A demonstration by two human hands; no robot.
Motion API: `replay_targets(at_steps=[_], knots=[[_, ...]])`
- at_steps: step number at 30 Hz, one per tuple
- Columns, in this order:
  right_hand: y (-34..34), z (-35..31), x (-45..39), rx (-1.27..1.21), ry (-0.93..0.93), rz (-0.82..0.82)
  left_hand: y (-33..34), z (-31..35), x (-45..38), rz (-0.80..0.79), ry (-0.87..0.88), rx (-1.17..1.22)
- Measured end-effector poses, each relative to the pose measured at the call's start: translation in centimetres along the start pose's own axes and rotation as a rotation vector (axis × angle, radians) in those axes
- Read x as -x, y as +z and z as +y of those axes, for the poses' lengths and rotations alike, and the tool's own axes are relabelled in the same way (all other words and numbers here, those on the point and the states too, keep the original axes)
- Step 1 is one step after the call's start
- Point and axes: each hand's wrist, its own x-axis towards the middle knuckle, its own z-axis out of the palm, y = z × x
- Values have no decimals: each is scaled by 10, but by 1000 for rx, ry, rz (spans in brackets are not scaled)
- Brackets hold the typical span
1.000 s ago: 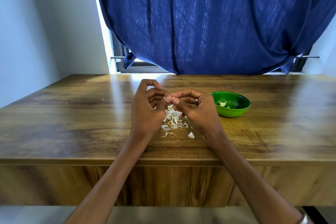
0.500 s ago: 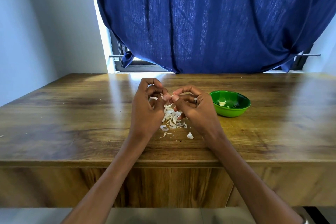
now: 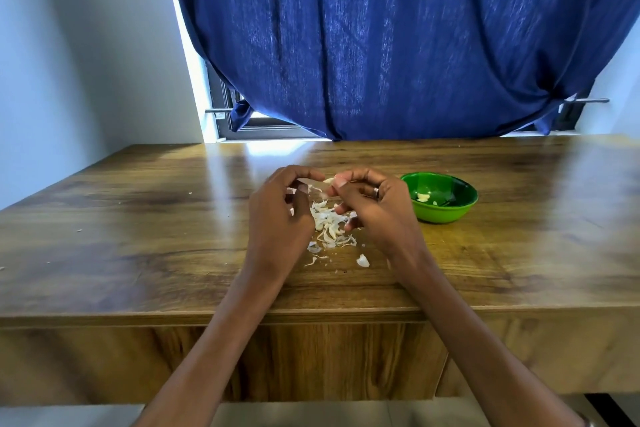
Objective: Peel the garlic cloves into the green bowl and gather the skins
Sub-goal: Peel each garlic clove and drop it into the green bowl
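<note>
Above skin pile [image 3: 329, 224] at table [image 3: 138, 225] centre: left hand [image 3: 277, 215] pinching loose skin, right hand [image 3: 375, 208] pinching garlic clove [image 3: 329, 180], part-peeled. Right: green bowl [image 3: 446, 215], few peeled cloves. Gathering outstanding.

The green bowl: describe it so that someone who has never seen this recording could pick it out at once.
Start at the wooden table below the blue curtain. The person's hands meet at its middle above a heap of garlic skins; just beyond the right hand sits the green bowl. It is the only dish and the only green thing there, holding a few pale pieces.
</note>
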Motion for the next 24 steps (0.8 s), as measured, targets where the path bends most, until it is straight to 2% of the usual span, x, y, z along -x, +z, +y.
replay_targets(at_steps=[4,10,24], knots=[[-1,0,-1,-15,33,-9,-1,3,-1,-15,68,42],[-2,-1,-1,-23,70,-60,-4,7,0,61,130,40],[0,1,-1,41,39,-106,-6,9,-2,60,-2,196]])
